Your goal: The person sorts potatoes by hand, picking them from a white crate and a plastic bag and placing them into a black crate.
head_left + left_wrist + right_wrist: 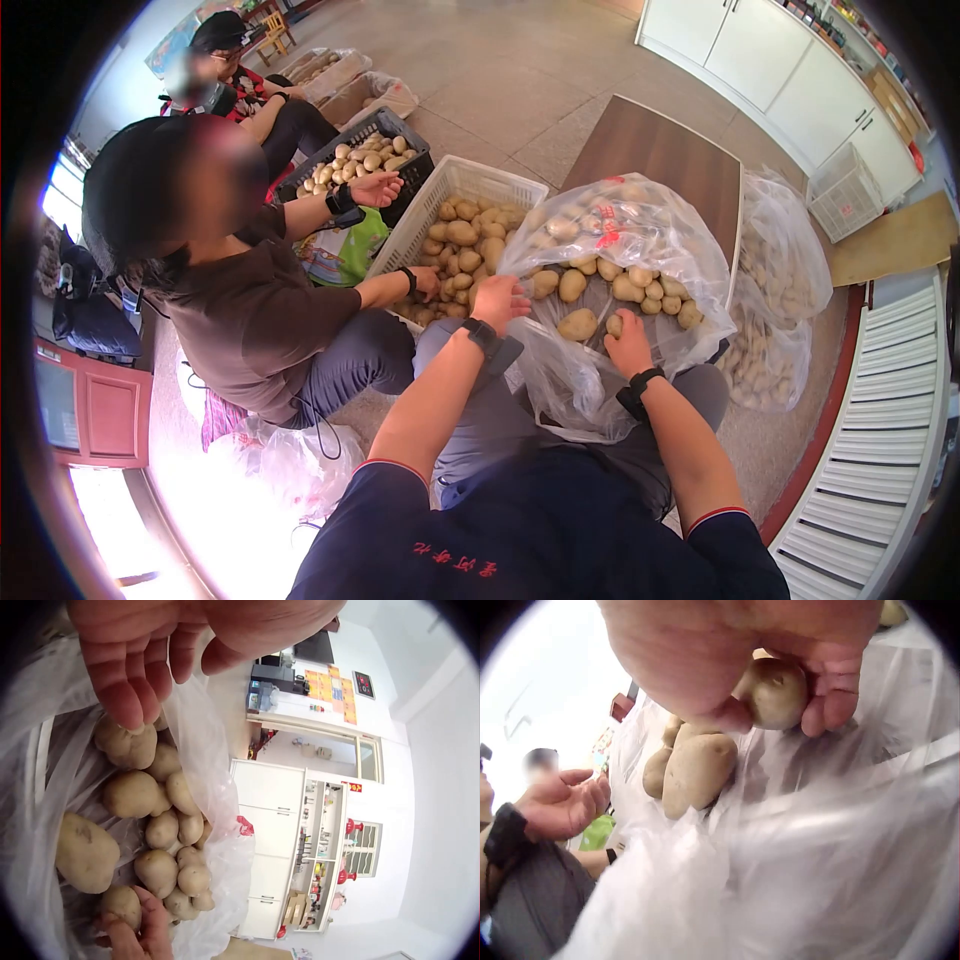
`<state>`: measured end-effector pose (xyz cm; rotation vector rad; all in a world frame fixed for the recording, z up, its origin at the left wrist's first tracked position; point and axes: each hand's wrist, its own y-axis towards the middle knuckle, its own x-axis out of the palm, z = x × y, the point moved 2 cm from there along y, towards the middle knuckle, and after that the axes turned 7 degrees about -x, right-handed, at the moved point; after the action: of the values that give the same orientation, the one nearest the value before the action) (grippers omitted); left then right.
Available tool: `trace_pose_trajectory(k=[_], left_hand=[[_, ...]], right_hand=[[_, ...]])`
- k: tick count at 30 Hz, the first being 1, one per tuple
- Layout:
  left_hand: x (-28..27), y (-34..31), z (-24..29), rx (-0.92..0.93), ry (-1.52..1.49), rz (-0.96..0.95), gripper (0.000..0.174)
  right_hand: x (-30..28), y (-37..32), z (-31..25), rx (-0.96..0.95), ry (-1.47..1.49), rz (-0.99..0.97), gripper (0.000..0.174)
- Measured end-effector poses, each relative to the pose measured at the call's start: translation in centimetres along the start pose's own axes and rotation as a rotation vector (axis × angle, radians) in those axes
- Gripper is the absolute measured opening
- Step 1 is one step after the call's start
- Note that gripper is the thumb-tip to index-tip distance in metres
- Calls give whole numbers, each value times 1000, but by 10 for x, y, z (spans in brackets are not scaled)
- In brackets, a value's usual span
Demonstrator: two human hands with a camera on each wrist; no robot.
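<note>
My right hand [629,345] grips a small potato [778,694] between thumb and fingers, inside the mouth of a clear plastic bag [665,225]. Beside it lies a larger potato [86,851] on the bag's plastic. Several more potatoes [157,874] sit deeper in the bag. My left hand [500,302] is at the bag's left edge, palm turned up, its fingers loosely bent and holding nothing. In the left wrist view its fingertips overlap a potato [126,742] near the bag's edge.
A white crate [495,173] of potatoes stands left of the bag, where another person [240,310] reaches in. Behind it is a black crate [418,160] of potatoes. A brown wooden board [655,140] lies beyond the bag. Filled bags [775,290] stand at the right.
</note>
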<state>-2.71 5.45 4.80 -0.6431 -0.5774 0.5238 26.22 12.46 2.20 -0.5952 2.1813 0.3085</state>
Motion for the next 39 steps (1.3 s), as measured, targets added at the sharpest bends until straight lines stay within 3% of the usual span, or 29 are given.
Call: trace_pose_trajectory(k=[5, 7, 8, 10, 14, 16, 20, 26, 32, 34, 35, 37, 39], left_hand=[[0, -3, -1, -3, -1, -4, 35], [1, -5, 0, -9, -1, -13, 35], [2, -5, 0, -13, 1, -17, 35], [4, -5, 0, -16, 26, -7, 36], [4, -4, -2, -14, 59, -43, 30], [4, -4, -2, -36, 102, -61, 39], [10, -11, -4, -41, 134, -131, 37], [30, -38, 3, -138, 296, -398, 46], [23, -20, -7, -144, 259, -486, 33], [21, -20, -4, -90, 233, -397, 35], [21, -21, -3, -91, 233, -398, 35], [17, -18, 1, -22, 78, -308, 31], [12, -15, 4, 28, 28, -253, 30]], right_hand=[[18, 9, 29, -40, 79, 114, 52], [21, 17, 35, 250, 414, 85, 49], [19, 18, 36, 254, 412, 88, 49], [0, 17, 3, 358, 703, 88, 46], [-13, 23, -34, 375, 880, 45, 38], [-10, 25, -47, 424, 1118, -60, 33], [-5, 28, -74, 531, 1200, -223, 40], [1, 33, -105, 467, 1045, -385, 46], [28, 40, -91, 280, 1000, -391, 40], [31, 46, -84, -126, 365, -71, 25], [35, 44, -78, -125, 365, -70, 25], [24, 35, -86, -425, -54, 141, 22], [19, 31, -86, -450, -128, 77, 27]])
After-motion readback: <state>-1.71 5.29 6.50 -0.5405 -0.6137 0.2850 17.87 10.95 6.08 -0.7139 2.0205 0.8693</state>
